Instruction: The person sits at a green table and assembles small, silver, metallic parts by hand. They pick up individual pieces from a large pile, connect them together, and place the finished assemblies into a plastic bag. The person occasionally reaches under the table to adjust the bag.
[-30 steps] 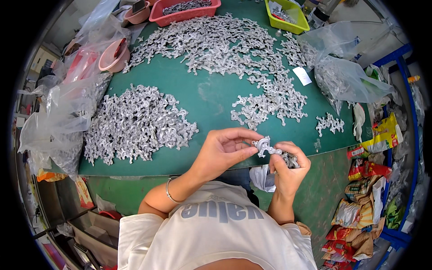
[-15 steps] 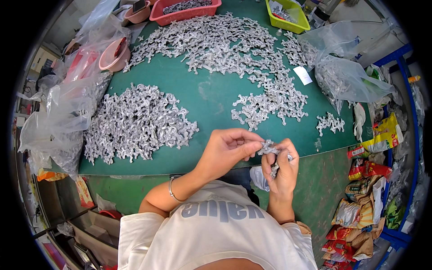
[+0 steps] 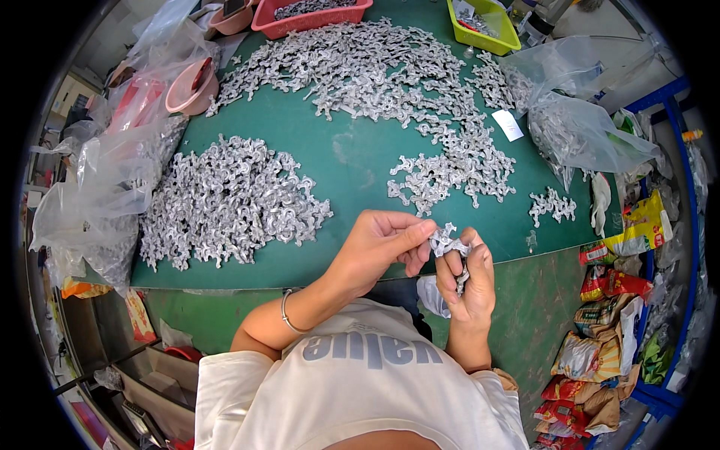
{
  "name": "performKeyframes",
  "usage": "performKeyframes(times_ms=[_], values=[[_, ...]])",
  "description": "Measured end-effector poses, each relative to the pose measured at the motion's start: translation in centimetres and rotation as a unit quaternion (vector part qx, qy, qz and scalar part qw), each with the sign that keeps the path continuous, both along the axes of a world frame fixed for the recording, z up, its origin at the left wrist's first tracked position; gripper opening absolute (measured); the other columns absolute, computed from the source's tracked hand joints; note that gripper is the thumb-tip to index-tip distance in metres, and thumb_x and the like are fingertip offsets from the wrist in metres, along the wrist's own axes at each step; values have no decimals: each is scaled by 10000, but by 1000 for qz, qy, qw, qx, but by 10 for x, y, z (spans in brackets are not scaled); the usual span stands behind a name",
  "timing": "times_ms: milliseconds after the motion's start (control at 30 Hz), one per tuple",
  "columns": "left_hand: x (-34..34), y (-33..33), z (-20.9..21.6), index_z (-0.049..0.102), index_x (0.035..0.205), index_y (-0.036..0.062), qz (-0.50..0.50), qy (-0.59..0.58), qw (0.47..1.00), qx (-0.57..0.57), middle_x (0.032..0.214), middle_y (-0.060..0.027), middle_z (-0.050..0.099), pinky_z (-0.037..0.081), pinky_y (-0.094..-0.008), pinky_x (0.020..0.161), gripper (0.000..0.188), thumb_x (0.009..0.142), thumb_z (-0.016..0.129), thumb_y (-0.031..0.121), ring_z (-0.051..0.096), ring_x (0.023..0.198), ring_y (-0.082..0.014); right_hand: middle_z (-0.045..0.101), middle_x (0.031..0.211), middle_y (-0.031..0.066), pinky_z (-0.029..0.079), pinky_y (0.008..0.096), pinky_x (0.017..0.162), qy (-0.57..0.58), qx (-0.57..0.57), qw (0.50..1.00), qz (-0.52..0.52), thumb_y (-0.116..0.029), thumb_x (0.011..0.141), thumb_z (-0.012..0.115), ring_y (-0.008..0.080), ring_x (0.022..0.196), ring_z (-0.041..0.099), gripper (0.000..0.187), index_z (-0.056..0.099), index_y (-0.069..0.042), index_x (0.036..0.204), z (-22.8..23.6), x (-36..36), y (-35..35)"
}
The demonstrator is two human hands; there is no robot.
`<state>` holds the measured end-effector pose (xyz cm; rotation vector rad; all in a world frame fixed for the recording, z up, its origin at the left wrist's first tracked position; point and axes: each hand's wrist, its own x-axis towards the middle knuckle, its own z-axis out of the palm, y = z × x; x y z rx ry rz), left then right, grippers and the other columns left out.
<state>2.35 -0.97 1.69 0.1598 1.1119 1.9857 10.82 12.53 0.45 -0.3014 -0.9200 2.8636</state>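
Both arms (image 3: 319,296) bend up at the table (image 3: 352,169). Between them, the left hand (image 3: 386,246) pinches a grey metal piece (image 3: 448,243), and the right hand (image 3: 474,291) curls around its other side. Past that sits a grey pile (image 3: 236,206), a clear bag (image 3: 94,199) beside it; then a wider pile (image 3: 375,67), a pink basket (image 3: 319,23), a green tray (image 3: 487,43)

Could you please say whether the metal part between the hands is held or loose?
Held: the left hand pinches the metal part at its left end; the right hand touches its right side.
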Motion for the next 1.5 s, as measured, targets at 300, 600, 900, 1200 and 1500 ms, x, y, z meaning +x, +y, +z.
performKeyframes(times_ms=[300, 600, 900, 1200, 1500], values=[[5, 1, 8, 604, 958, -52, 23, 108, 994, -2, 683, -54, 573, 413, -223, 505, 213, 864, 511, 114, 510, 581, -97, 407, 592, 50, 270, 189, 285, -8, 10, 1000, -8, -256, 865, 530, 127, 428, 418, 229, 432, -54, 821, 1, 0, 0], [13, 0, 18, 608, 956, -30, 44, 175, 983, -26, 703, -4, 549, 408, -188, 553, 181, 783, 613, 21, 486, 620, -50, 412, 583, 53, 279, 206, 294, 11, 35, 999, -26, -180, 848, 562, 132, 418, 419, 189, 455, -33, 795, 2, 2, -2], [13, -1, 15, 620, 925, -34, 76, 315, 944, -56, 749, -27, 561, 402, -186, 562, 178, 749, 634, -8, 480, 638, -47, 430, 551, 70, 284, 225, 306, 33, 120, 989, -84, -79, 832, 562, 135, 386, 402, 122, 467, -20, 784, 0, 4, -7], [11, -2, 21, 601, 996, -26, 29, 159, 986, -51, 779, -25, 580, 407, -176, 552, 185, 827, 551, 32, 503, 625, -54, 386, 534, 38, 275, 211, 301, -8, 52, 998, -37, -140, 861, 532, 130, 402, 406, 164, 426, -43, 782, 5, 4, -6], [8, 2, 18, 598, 1018, -24, 18, 117, 993, -17, 762, -39, 590, 431, -202, 580, 205, 846, 517, 50, 519, 635, -75, 404, 589, 38, 277, 187, 290, -58, -6, 998, -1, -185, 897, 464, 107, 426, 406, 207, 385, -62, 750, 7, 1, -3]])
